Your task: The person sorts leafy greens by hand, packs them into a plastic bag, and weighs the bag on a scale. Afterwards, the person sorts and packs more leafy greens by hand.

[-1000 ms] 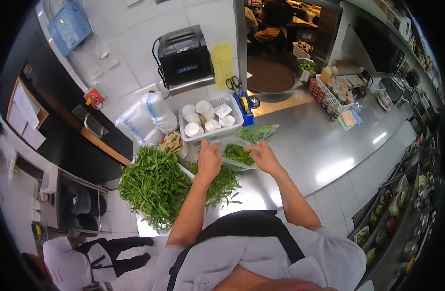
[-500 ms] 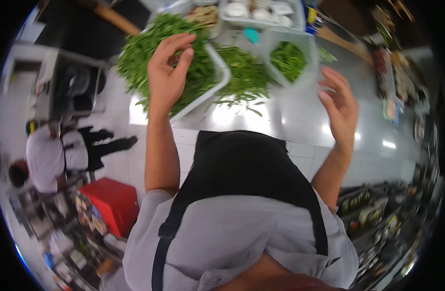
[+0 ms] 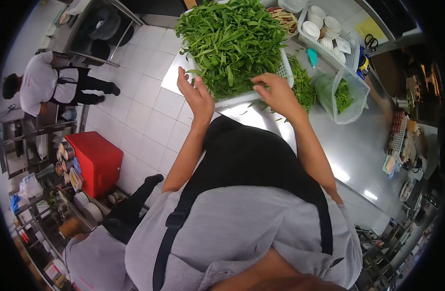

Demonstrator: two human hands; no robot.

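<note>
A heap of long-leaved greens (image 3: 232, 43) fills and rises over a white plastic basket (image 3: 284, 68) on the steel table (image 3: 339, 140). My left hand (image 3: 198, 97) is at the basket's near left corner, fingers spread and nothing in them. At the near right side of the heap is my right hand (image 3: 280, 94), its fingers loosely bent with a gap to the thumb. Its fingertips are close to the leaves; I cannot tell whether they touch. Right of the basket lie loose greens (image 3: 302, 85), and beyond them an open clear plastic bag (image 3: 351, 104) holds more greens.
Behind the bag stands a white tray (image 3: 351, 58) of stacked small white dishes (image 3: 317, 22), with a teal object (image 3: 312, 57) before it. Scissors (image 3: 371, 42) lie at the back right. Two people are at left, one far (image 3: 43, 82), one nearer (image 3: 94, 257), near a red box (image 3: 96, 160).
The view has turned toward the basket. My left hand has come off the top of the greens to the near left corner; my right hand has moved left to the heap.
</note>
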